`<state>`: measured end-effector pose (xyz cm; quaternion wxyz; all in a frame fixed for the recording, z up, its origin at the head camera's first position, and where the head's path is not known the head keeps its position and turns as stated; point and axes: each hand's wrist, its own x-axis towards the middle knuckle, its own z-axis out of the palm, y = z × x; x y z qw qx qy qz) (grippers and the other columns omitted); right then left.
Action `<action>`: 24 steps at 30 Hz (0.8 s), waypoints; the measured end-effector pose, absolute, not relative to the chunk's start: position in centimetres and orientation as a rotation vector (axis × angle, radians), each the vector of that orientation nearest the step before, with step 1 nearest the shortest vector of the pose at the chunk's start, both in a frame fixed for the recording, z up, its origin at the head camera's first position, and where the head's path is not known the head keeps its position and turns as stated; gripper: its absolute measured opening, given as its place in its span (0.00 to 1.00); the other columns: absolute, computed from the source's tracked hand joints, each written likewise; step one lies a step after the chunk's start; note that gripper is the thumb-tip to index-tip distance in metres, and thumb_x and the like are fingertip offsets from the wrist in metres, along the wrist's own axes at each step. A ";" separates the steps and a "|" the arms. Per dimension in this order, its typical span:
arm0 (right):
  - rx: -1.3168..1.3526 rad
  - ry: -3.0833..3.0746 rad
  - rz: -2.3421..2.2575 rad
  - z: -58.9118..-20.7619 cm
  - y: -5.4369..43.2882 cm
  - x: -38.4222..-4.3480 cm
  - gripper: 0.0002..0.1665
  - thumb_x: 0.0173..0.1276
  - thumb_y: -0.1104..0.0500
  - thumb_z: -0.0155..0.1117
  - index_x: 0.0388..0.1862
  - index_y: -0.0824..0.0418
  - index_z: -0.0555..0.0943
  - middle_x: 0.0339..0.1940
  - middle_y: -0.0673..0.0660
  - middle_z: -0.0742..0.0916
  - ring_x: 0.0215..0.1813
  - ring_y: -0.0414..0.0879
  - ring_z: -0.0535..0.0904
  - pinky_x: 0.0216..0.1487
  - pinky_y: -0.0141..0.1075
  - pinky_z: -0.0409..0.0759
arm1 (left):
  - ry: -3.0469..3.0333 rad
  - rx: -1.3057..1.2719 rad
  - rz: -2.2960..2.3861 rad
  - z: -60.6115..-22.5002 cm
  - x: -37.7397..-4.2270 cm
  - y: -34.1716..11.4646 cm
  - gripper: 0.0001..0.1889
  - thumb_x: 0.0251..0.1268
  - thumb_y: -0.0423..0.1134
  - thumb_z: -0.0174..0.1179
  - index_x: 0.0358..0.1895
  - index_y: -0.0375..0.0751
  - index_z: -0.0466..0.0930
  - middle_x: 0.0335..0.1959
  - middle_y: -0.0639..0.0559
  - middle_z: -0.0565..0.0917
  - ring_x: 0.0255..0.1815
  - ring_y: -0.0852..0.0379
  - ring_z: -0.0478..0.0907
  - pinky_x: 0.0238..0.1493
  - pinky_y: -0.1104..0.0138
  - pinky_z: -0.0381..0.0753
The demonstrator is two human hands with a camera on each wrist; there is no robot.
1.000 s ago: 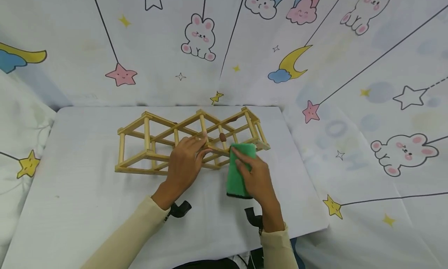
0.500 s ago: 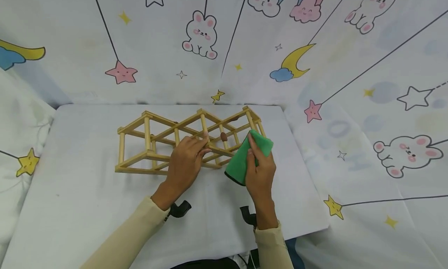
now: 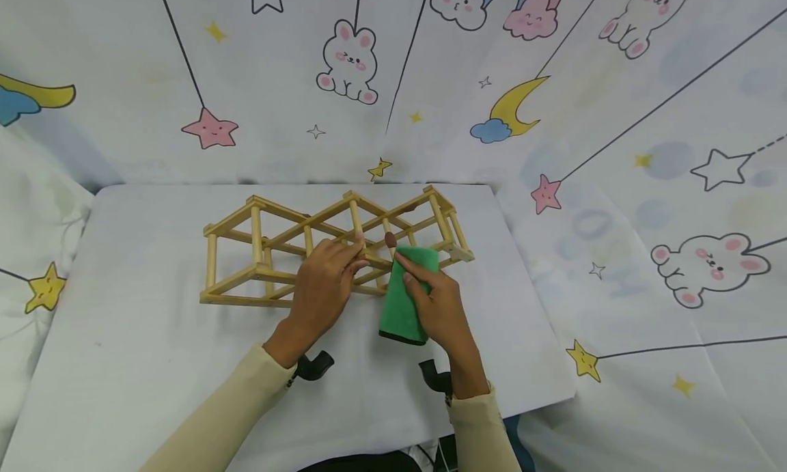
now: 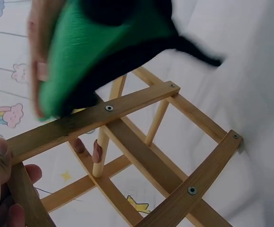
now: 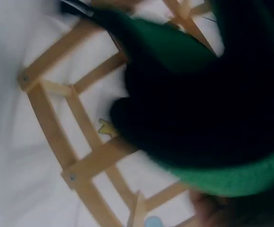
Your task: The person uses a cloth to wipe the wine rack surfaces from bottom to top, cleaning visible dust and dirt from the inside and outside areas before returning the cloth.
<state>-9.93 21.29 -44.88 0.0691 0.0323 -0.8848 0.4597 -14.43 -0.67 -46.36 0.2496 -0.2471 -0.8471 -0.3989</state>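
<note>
A wooden folding rack (image 3: 277, 275) of slats and round dowels stands zigzag on the table. My left hand (image 3: 322, 284) grips its front slat near the middle; in the left wrist view its fingers (image 4: 0, 153) hold a corner of the wood. To the right, my right hand (image 3: 439, 308) holds a green cloth (image 3: 402, 308) with a dark edge, laid over the same front slat. In the left wrist view the cloth (image 4: 75, 42) is blurred above the slat. Dark folds of the cloth (image 5: 231, 179) cover much of the right wrist view.
The table (image 3: 154, 363) has a white cover. Behind it and at the right hangs a white cloth printed with bunnies and stars (image 3: 209, 128). Black curved pieces (image 3: 315, 366) are worn at both wrists.
The right hand and green cloth swung right and up along the rack, then came back left and nearer the left hand. My left hand and the rack stay in place.
</note>
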 end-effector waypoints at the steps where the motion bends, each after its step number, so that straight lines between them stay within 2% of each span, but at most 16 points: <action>1: 0.146 -2.657 1.451 -44.7 21.1 -9.9 0.22 0.86 0.53 0.56 0.73 0.36 0.80 0.69 0.59 0.83 0.53 0.51 0.88 0.46 0.42 0.90 | -2.310 -0.680 -1.082 -46.3 -14.4 -0.8 0.19 0.72 0.40 0.68 0.61 0.34 0.87 0.44 0.42 0.93 0.39 0.47 0.81 0.38 0.58 0.84; 6: 0.402 -2.493 1.826 -43.7 19.6 -10.2 0.23 0.88 0.53 0.52 0.77 0.44 0.78 0.74 0.57 0.81 0.58 0.56 0.86 0.52 0.46 0.90 | -2.336 -0.731 -1.074 -45.9 -14.4 -1.3 0.19 0.74 0.36 0.66 0.64 0.34 0.85 0.48 0.41 0.92 0.40 0.46 0.81 0.40 0.58 0.84; 9: 0.308 -2.555 1.947 -43.5 19.4 -10.6 0.22 0.88 0.52 0.53 0.75 0.43 0.80 0.71 0.57 0.83 0.56 0.54 0.87 0.51 0.47 0.90 | -2.341 -0.743 -1.087 -45.8 -14.4 -1.5 0.20 0.74 0.35 0.66 0.65 0.34 0.85 0.48 0.41 0.92 0.41 0.46 0.81 0.41 0.58 0.84; 13: 0.009 -2.662 1.828 -43.6 20.2 -10.9 0.20 0.86 0.52 0.57 0.68 0.34 0.85 0.53 0.57 0.88 0.41 0.49 0.89 0.38 0.42 0.89 | -2.338 -0.741 -1.078 -45.9 -14.4 -1.5 0.20 0.74 0.36 0.66 0.65 0.34 0.85 0.46 0.42 0.92 0.40 0.46 0.81 0.41 0.58 0.84; 16: 0.089 -2.601 1.862 -43.5 20.3 -11.0 0.21 0.86 0.54 0.56 0.71 0.39 0.83 0.55 0.61 0.88 0.44 0.54 0.89 0.40 0.45 0.90 | -2.331 -0.718 -1.065 -46.0 -14.3 -1.6 0.19 0.74 0.36 0.66 0.64 0.34 0.85 0.46 0.42 0.92 0.39 0.46 0.80 0.41 0.58 0.83; 19: 0.266 -2.561 1.992 -43.5 20.1 -11.0 0.23 0.88 0.53 0.54 0.77 0.45 0.78 0.70 0.61 0.83 0.55 0.57 0.87 0.50 0.47 0.90 | -2.320 -0.705 -1.075 -46.0 -14.3 -1.7 0.18 0.74 0.36 0.66 0.63 0.33 0.86 0.47 0.41 0.92 0.39 0.46 0.80 0.40 0.58 0.83; 20: 0.265 -2.569 2.000 -43.5 20.1 -11.0 0.23 0.88 0.54 0.53 0.77 0.46 0.78 0.72 0.62 0.82 0.56 0.56 0.86 0.51 0.47 0.89 | -2.320 -0.707 -1.079 -46.0 -14.3 -1.6 0.19 0.74 0.36 0.66 0.63 0.33 0.86 0.47 0.41 0.92 0.39 0.46 0.80 0.40 0.58 0.83; 22: 0.152 -2.657 1.857 -43.4 20.1 -10.7 0.22 0.87 0.55 0.55 0.74 0.44 0.81 0.67 0.62 0.85 0.49 0.53 0.88 0.44 0.43 0.89 | -2.323 -0.718 -1.091 -46.0 -14.3 -1.6 0.19 0.74 0.35 0.66 0.63 0.33 0.86 0.46 0.41 0.92 0.39 0.46 0.80 0.40 0.58 0.83; 24: 0.026 -2.765 1.624 -43.2 20.2 -10.4 0.21 0.85 0.54 0.58 0.69 0.37 0.84 0.63 0.59 0.88 0.44 0.47 0.86 0.38 0.39 0.86 | -2.331 -0.723 -1.089 -46.1 -14.3 -1.5 0.19 0.74 0.36 0.66 0.63 0.33 0.86 0.46 0.42 0.92 0.39 0.47 0.80 0.39 0.59 0.82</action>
